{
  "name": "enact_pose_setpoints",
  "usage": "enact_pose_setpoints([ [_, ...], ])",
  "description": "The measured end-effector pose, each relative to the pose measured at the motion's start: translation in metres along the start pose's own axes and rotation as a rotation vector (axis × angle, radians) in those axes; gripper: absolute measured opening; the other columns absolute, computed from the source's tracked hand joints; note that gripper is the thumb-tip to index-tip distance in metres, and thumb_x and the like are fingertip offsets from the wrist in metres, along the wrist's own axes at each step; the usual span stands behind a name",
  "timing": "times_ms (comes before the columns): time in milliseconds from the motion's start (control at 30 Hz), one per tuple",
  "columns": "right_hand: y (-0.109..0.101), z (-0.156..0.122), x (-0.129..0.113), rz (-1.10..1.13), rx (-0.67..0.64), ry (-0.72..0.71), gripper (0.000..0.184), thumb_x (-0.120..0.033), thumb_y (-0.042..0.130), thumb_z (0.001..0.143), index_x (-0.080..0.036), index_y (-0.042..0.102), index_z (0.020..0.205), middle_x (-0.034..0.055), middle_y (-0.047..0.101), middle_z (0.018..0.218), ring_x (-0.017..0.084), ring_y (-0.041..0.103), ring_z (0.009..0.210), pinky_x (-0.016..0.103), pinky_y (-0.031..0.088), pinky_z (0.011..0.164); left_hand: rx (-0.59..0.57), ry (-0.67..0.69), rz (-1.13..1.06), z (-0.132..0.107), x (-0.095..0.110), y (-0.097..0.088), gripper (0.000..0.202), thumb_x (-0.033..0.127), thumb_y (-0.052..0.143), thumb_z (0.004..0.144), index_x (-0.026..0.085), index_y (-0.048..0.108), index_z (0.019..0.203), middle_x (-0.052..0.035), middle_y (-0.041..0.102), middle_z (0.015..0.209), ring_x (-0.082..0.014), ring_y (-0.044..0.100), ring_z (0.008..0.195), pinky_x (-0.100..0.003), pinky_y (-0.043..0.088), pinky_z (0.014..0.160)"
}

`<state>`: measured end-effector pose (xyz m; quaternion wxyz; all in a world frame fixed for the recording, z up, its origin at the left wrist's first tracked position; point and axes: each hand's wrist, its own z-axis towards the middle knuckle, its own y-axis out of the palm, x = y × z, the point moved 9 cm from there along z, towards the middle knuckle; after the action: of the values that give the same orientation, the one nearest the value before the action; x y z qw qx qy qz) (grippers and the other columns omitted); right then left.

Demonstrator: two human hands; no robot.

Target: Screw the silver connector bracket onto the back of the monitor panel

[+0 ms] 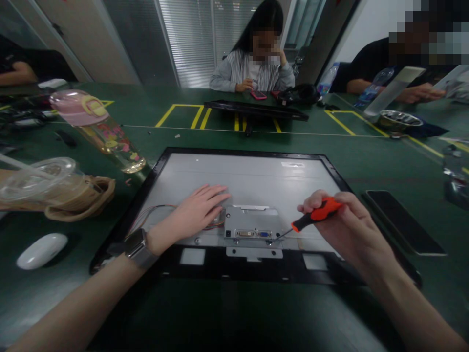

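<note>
A monitor panel (pixel 249 176) with a black frame and grey metal back lies flat in front of me. On it sits a metal board housing (pixel 252 220) with a white and a blue video port along its near side. My right hand (pixel 340 220) grips a red and black screwdriver (pixel 317 215), its thin shaft slanting down left to a screw near the blue port. My left hand (pixel 201 208) rests flat on the panel, fingers stretched out, just left of the housing. Thin wires (pixel 157 208) run out from beneath that hand toward the left.
To the left stand a pink-lidded bottle (pixel 106 132), an iced drink cup (pixel 47 186) and a white mouse (pixel 42 251). A phone (pixel 403 222) lies right of the panel. Beyond are a black monitor part (pixel 256 110), a metal bowl (pixel 399 120) and seated people.
</note>
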<state>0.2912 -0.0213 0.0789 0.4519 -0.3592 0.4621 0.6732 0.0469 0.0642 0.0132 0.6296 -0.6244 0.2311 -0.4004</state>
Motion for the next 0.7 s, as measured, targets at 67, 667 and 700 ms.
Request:
enact_pose_setpoints([
  [67,-0.001,0.001,0.003,0.023,0.011,0.029,0.011,-0.034,0.066,0.095,-0.036,0.076,0.098,-0.0001,0.072,0.101,0.016,0.068,0.096,0.031,0.056,0.090,0.002,0.002,-0.004,0.000,0.000,0.000,0.039,0.031,0.039,0.106,0.024,0.050,0.143,-0.0068,0.046,0.157,-0.0230,0.042,0.145,-0.051,0.029,0.124],
  [667,0.008,0.001,0.005,0.132,-0.075,0.070,0.005,-0.041,0.073,0.088,-0.038,0.075,0.085,-0.0025,0.068,0.104,0.015,0.065,0.100,0.035,0.050,0.105,0.037,0.021,0.000,-0.001,0.001,-0.001,0.039,0.032,0.038,0.107,0.024,0.050,0.143,-0.0070,0.047,0.156,-0.0228,0.045,0.143,-0.051,0.030,0.123],
  [700,0.007,0.001,0.005,0.122,-0.072,0.068,0.005,-0.041,0.076,0.086,-0.038,0.076,0.082,-0.0031,0.067,0.104,0.015,0.064,0.100,0.035,0.049,0.106,0.033,0.022,0.003,0.000,0.001,-0.001,0.039,0.032,0.038,0.107,0.024,0.051,0.143,-0.0073,0.047,0.156,-0.0230,0.045,0.143,-0.051,0.030,0.123],
])
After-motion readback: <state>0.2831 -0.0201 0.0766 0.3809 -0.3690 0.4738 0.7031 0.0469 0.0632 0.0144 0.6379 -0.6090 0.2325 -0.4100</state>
